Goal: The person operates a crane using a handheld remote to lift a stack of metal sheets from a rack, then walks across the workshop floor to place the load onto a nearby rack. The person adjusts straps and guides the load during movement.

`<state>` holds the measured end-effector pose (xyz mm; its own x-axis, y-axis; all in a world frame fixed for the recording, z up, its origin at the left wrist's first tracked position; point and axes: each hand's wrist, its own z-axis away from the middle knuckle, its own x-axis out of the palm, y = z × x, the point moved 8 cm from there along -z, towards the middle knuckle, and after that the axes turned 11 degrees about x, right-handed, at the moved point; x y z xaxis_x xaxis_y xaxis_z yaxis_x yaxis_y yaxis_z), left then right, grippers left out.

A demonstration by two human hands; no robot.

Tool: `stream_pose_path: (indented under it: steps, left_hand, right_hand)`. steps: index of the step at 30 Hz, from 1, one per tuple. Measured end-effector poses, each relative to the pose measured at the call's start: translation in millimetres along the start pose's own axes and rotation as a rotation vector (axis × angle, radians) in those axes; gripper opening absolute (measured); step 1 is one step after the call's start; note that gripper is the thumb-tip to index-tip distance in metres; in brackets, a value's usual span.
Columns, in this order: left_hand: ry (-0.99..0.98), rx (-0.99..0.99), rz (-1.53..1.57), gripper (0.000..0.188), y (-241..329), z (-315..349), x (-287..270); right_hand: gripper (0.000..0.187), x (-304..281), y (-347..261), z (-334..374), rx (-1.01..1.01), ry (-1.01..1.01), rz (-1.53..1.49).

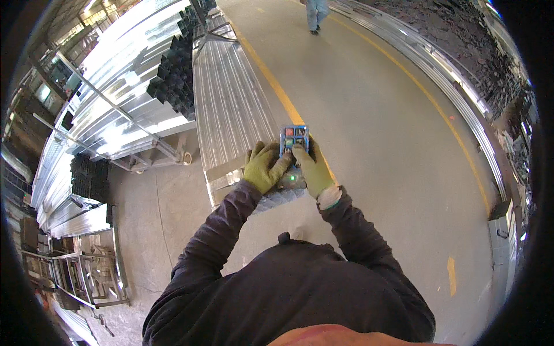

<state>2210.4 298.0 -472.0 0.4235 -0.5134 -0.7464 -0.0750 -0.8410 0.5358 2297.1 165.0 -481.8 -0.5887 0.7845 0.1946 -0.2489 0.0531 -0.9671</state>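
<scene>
In front of my chest I hold a handheld push-button remote (295, 140) with a blue edge and red, green and dark buttons. My left hand (262, 169), in a yellow-green work glove, grips its left side with the thumb on the lower part. Along the right side is my right hand (314, 172), gloved alike, its thumb over the buttons and its fingers hidden behind. Below the buttons a small green light (292, 178) glows. Whether a button is pressed down I cannot tell.
Long ribbed metal profiles (234, 86) lie beyond my hands. To the left stand stacked metal tubes (173, 78) and a wheeled metal rack (141, 155). Yellow lines (271, 75) mark a walkway, where a person (315, 14) stands far ahead. Long bars (461, 86) line the right.
</scene>
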Motion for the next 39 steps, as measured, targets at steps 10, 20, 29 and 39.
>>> stream_pose_path:
  steps: [10,20,29,39]
  left_hand:
    - [0.016,0.07,0.036,0.047,-7.5,17.1,-20.3]
    - [-0.037,0.148,0.07,0.041,8.4,8.4,-47.6]
    - [-0.02,0.193,0.09,0.039,-18.3,-35.5,-72.2]
    - [-0.016,0.315,0.1,0.044,-68.2,-126.6,-76.4]
  right_hand:
    - [0.054,26.1,17.6,3.2,0.078,-0.042,-0.105]
    - [0.053,42.1,-3.6,11.2,0.042,-0.121,-0.205]
    - [0.053,61.8,-29.1,-24.7,-0.063,-0.079,-0.247]
    - [0.045,60.8,-56.5,-123.5,-0.178,-0.012,-0.193]
